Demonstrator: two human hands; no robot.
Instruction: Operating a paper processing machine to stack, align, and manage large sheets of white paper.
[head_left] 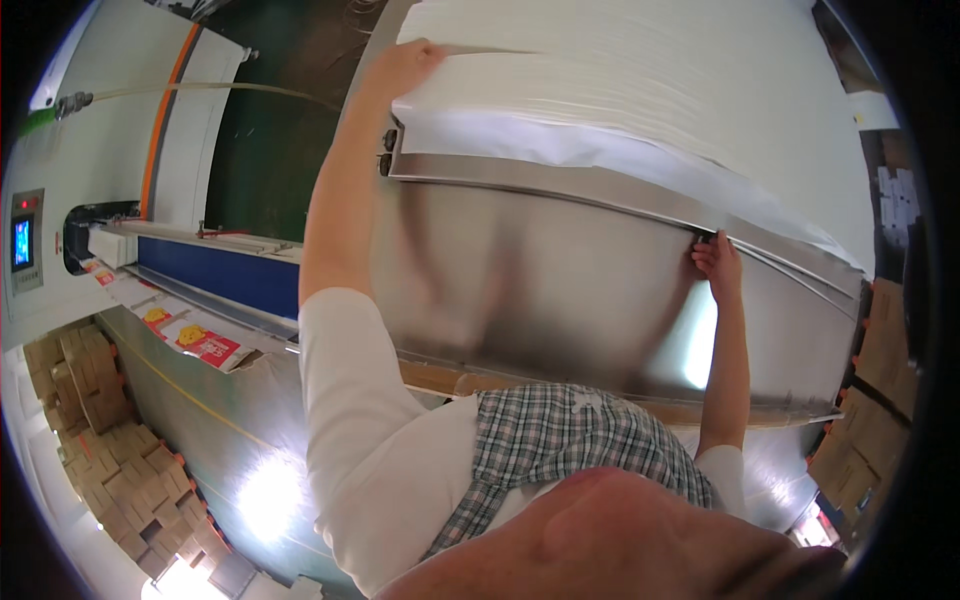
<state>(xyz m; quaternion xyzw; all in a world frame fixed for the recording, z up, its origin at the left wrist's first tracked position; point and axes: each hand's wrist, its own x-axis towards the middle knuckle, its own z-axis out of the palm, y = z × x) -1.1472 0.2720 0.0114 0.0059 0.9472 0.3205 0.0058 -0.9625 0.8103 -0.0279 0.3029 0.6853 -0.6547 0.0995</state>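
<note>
A broad stack of thin white sheets (640, 85) lies layered on a metal machine bed, its near edge uneven and overhanging. At the stack's far left corner my left hand (408, 66) is closed on the edge of some sheets, and a gap shows between layers beside its fingers. Along the front of the bed runs a steel rail (560, 192). My right hand (718, 262) is at this rail, right of the middle, fingers curled against its underside by a small dark part. What those fingers hold is hidden. Below the rail, a shiny steel panel (540, 290) reflects my arms.
A white machine (110, 110) with a small control screen (22, 243) stands at left, and a blue conveyor belt (215, 275) extends from it. Printed packaging (195, 335) lies beside the belt. Cardboard boxes (130, 470) pile up lower left, more boxes (865, 400) at right.
</note>
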